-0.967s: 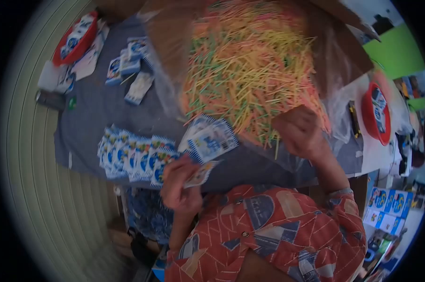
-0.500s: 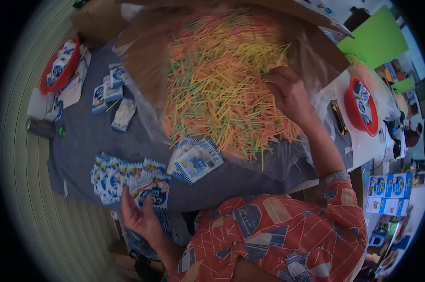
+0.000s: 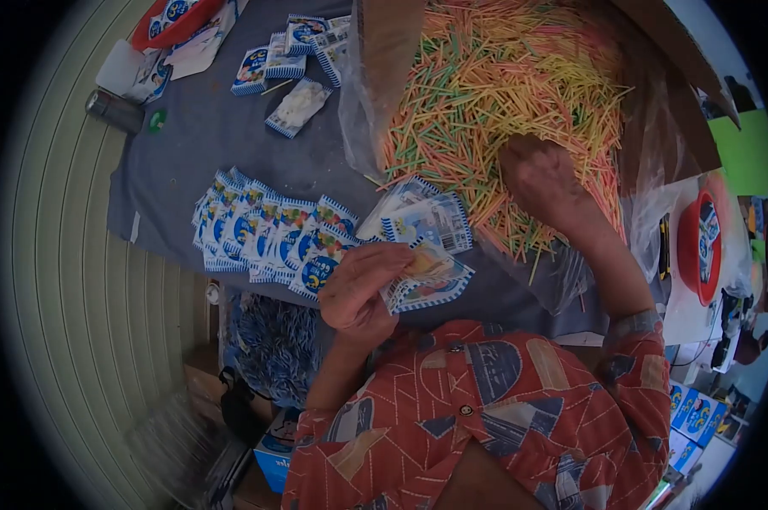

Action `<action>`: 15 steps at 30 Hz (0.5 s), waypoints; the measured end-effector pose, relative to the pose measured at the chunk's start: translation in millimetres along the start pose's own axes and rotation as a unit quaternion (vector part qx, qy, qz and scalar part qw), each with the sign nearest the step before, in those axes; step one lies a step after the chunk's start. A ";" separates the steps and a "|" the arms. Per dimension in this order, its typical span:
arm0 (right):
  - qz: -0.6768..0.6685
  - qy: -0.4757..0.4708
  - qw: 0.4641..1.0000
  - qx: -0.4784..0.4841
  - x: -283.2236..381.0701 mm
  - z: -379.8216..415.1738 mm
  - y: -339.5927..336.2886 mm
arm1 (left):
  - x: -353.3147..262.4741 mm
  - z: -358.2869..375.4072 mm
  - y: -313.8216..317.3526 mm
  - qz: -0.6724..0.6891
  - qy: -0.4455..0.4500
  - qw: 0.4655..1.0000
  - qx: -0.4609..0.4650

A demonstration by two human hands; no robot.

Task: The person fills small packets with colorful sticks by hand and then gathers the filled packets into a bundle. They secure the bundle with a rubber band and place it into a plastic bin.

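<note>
- The left hand (image 3: 360, 289) pinches a small blue-and-white printed paper packet (image 3: 426, 280) between thumb and fingers, its mouth turned toward the open cardboard box lined with clear plastic (image 3: 375, 76) — apparently held that way so it can take a filling, though the opening itself is too small to make out.
- The right hand (image 3: 544, 180) is buried in the heap of thin orange, yellow and green sticks (image 3: 503, 76) inside that box, fingers curled down as if closing on a few; whether any are actually gripped I cannot tell.
- Just below the box's near-left corner lie two more loose packets (image 3: 422, 219), within easy reach of the held one.
- Further left of the box, a fanned row of overlapping blue-and-white packets (image 3: 261, 234) rests on the grey cloth (image 3: 189, 144) — laid out shingle-wise, each edge exposed.
- Left of the box's far end, several packets (image 3: 273, 61) lie scattered beside a red plastic bowl (image 3: 159, 21).
- To the right of the box stands another red bowl (image 3: 698, 246) holding packets.
</note>
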State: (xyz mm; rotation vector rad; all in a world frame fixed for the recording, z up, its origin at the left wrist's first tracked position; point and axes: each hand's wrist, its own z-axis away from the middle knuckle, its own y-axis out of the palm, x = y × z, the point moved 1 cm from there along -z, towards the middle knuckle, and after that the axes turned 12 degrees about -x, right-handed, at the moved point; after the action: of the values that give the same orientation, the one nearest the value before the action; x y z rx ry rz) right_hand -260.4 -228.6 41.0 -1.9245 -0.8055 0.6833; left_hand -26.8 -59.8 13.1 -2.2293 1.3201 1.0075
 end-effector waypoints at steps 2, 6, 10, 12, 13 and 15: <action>0.023 -0.013 1.000 -0.004 8.9 -1.9 -9.5 | 1.9 1.9 -2.1 -0.004 -0.002 1.000 0.000; -0.057 -0.048 0.997 -0.003 40.8 -2.4 -38.3 | 0.5 0.4 -0.1 0.008 -0.003 1.000 -0.011; -0.010 -0.137 0.988 0.065 51.9 10.9 -15.7 | 4.7 2.7 -3.0 -0.011 -0.005 1.000 0.010; -0.036 -0.134 0.988 0.061 50.3 10.1 -10.4 | 5.3 2.1 -1.4 0.011 0.011 1.000 -0.001; -0.062 -0.128 0.988 0.058 49.6 9.9 -9.1 | 5.1 2.2 -3.0 0.009 0.011 1.000 -0.003; -0.073 -0.127 0.988 0.052 47.4 10.8 -8.4 | 4.9 2.2 -6.4 -0.030 -0.004 0.999 0.014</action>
State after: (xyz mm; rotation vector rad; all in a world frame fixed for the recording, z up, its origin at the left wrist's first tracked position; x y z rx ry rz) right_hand -240.4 -183.6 37.4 -1.6875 -1.0373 0.8726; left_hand -20.6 -58.1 7.7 -2.2285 1.2489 0.9689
